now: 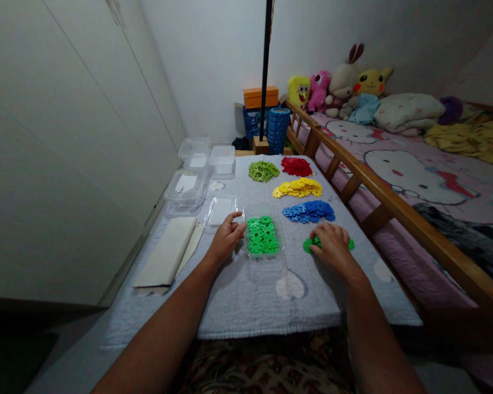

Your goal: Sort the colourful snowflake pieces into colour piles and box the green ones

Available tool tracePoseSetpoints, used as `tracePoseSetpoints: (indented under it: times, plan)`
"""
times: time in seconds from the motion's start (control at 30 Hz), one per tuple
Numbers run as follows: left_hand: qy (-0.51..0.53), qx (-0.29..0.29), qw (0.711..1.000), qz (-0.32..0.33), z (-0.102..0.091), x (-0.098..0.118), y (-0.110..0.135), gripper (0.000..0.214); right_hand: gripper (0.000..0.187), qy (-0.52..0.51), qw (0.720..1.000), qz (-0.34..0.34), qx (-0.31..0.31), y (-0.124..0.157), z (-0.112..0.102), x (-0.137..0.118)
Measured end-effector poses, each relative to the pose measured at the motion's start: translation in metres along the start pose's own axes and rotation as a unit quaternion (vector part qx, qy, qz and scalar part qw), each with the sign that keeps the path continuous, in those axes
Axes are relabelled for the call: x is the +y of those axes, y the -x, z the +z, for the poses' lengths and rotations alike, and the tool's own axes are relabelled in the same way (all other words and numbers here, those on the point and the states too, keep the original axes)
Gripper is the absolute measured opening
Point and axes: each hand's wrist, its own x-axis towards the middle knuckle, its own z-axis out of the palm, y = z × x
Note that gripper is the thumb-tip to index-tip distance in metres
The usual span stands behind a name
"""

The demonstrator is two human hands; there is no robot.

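Observation:
My left hand point(227, 236) rests on the cloth against the left side of a clear plastic container point(282, 249). Its fingers are apart, their tips touching the container's wall rather than wrapped round it. Inside lie many green flower-shaped plastic discs point(262, 236). To the right, my right hand point(332, 243) is closed over a small pile of green discs point(307, 245), fingers bent down onto them. Which discs its fingertips pinch is partly hidden. Just beyond this hand is a pile of blue discs point(310, 211).
Yellow point(299, 187), red point(296, 166) and light green point(263, 171) piles lie farther back. Clear containers point(184, 186) and a lid point(221, 210) stand at left, near a folded beige sheet point(168, 251). A wooden bed rail point(353, 178) borders the table's right side.

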Motion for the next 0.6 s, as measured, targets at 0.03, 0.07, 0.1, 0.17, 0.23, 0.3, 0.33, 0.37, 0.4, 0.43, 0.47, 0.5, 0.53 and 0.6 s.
tracePoseSetpoints:
  times: [0.03,0.07,0.1,0.17,0.23,0.3,0.33,0.37,0.4,0.43,0.47,0.5,0.53,0.6]
  plan:
    - [0.0,0.0,1.0,0.0,0.0,0.0,0.0,0.059,0.009,-0.023,0.999,0.004,-0.026,-0.002,-0.004,-0.001]
    - [0.0,0.0,1.0,0.002,0.0,-0.001,-0.001,0.059,0.006,-0.052,0.997,0.006,-0.053,-0.004,-0.009,-0.002]
    - [0.001,-0.001,1.0,0.003,0.0,-0.001,-0.001,0.059,0.005,-0.085,0.994,0.004,-0.074,-0.007,-0.015,-0.005]
    - [0.001,-0.003,1.0,0.003,-0.001,-0.002,-0.001,0.059,0.005,-0.15,0.985,-0.01,-0.079,-0.012,-0.028,-0.014]
    - [-0.001,-0.003,1.0,0.002,-0.001,-0.001,-0.001,0.058,0.006,-0.198,0.979,-0.03,-0.043,-0.017,-0.04,-0.03]
    - [-0.004,-0.002,1.0,0.001,0.0,0.0,0.0,0.058,0.007,-0.229,0.972,-0.054,-0.01,-0.021,-0.046,-0.049]
    - [-0.005,-0.001,1.0,0.0,0.0,0.001,0.0,0.058,0.007,-0.239,0.969,-0.067,-0.003,-0.023,-0.047,-0.059]
    - [-0.005,0.0,1.0,-0.002,0.0,0.001,0.0,0.058,0.007,-0.244,0.966,-0.08,-0.002,-0.024,-0.046,-0.068]
    - [-0.004,0.0,1.0,-0.003,0.0,0.002,0.0,0.058,0.007,-0.246,0.965,-0.091,-0.005,-0.025,-0.044,-0.077]
    - [-0.004,0.0,1.0,-0.004,0.0,0.002,0.001,0.058,0.008,-0.243,0.965,-0.1,-0.012,-0.026,-0.04,-0.084]
    - [-0.005,0.0,1.0,-0.005,0.0,0.003,0.001,0.058,0.009,-0.237,0.966,-0.106,-0.019,-0.026,-0.036,-0.091]
    - [-0.006,-0.001,1.0,-0.005,0.0,0.003,0.001,0.058,0.011,-0.229,0.967,-0.109,-0.025,-0.025,-0.031,-0.095]
    - [-0.008,0.0,1.0,-0.005,0.0,0.003,0.001,0.059,0.012,-0.219,0.969,-0.11,-0.028,-0.024,-0.027,-0.098]
    - [-0.008,0.001,1.0,-0.007,0.0,0.004,0.001,0.06,0.015,-0.204,0.973,-0.108,-0.024,-0.023,-0.019,-0.098]
